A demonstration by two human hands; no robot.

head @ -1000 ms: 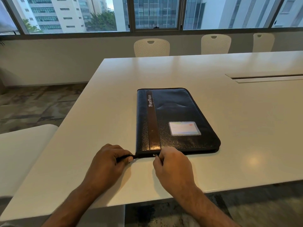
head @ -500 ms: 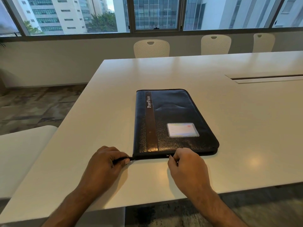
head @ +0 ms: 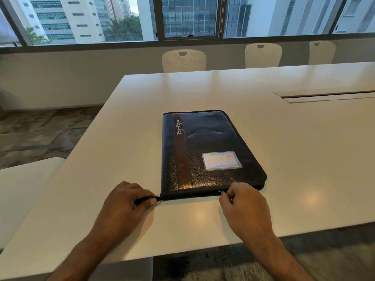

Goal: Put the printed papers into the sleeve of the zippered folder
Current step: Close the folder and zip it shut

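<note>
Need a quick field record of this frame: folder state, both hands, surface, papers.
folder: black zippered folder, lying flat, cover down
zipper: pull partway along the near edge
left hand: left hand pinches the black tab at the folder's near-left corner
right hand: right hand pinches the zipper pull
label: clear card pocket on the cover
surface: white table
papers: none in view
task stage: folder not yet opened

White table (head: pixel 263 122); black zippered folder (head: pixel 211 142) flat near front edge.
</note>
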